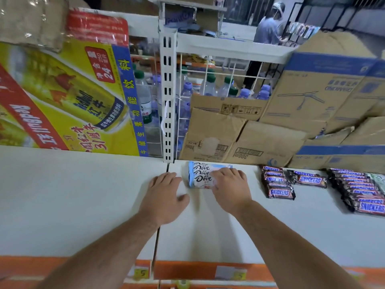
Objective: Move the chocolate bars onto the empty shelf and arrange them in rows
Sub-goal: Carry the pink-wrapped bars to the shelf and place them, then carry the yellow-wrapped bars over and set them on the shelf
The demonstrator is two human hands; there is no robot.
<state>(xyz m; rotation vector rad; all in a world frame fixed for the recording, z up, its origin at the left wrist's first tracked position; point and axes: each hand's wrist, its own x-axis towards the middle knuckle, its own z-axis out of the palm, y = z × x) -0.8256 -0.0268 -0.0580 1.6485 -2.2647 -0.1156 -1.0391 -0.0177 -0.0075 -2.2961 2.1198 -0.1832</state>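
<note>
A small stack of light blue and white Dove bars [200, 174] lies at the back of the white shelf [83, 201], just right of the upright post. My right hand [230, 189] lies on the stack's right end, fingers bent over the wrappers. My left hand [164, 197] rests on the shelf just left of the stack, fingers relaxed, holding nothing. Further right, Snickers bars [278, 184] lie in an overlapping row, with one more bar [308, 179] beside them. A longer row of Snickers [358, 195] reaches the right edge.
A perforated white upright [168, 101] divides the shelf bays. A Red Bull carton [68, 97] stands at the back left, brown cardboard boxes [239, 138] at the back right. Water bottles [187, 90] sit behind wire mesh. A person [268, 28] stands far back. Orange price strip [208, 270] edges the front.
</note>
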